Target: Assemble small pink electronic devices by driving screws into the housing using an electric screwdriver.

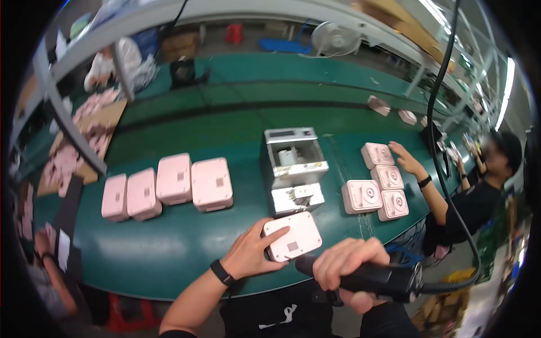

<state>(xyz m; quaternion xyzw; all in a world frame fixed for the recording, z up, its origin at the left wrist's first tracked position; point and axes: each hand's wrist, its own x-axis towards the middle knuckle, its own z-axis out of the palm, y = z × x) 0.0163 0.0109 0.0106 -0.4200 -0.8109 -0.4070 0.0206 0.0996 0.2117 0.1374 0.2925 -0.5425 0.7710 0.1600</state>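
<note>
While the green surface (186, 248) spreads out before me, 4 upright-sided pink boxes (212, 183) stand on it to my left, and 4 dial-faced boxes (362, 197) sit to my right, with a co-worker's hand (408, 160) just beside them. Between the 2 groups stands a grey metal machine (298, 176). My right hand (346, 267) is wrapped round a black handheld tool (389, 280), whose cable leads off to the right and up. The working box (298, 236) lies just on the near side of the machine, its long axis running roughly left to right, its right end tipped away from me. It lies ahead and to the left of my right hand; the tool's nose points left, close by its near right corner, though I cannot tell if they touch. My left hand (248, 248) is nearer, holding the box's left end, 1 finger across its pale face near a small square patch (292, 246).
</note>
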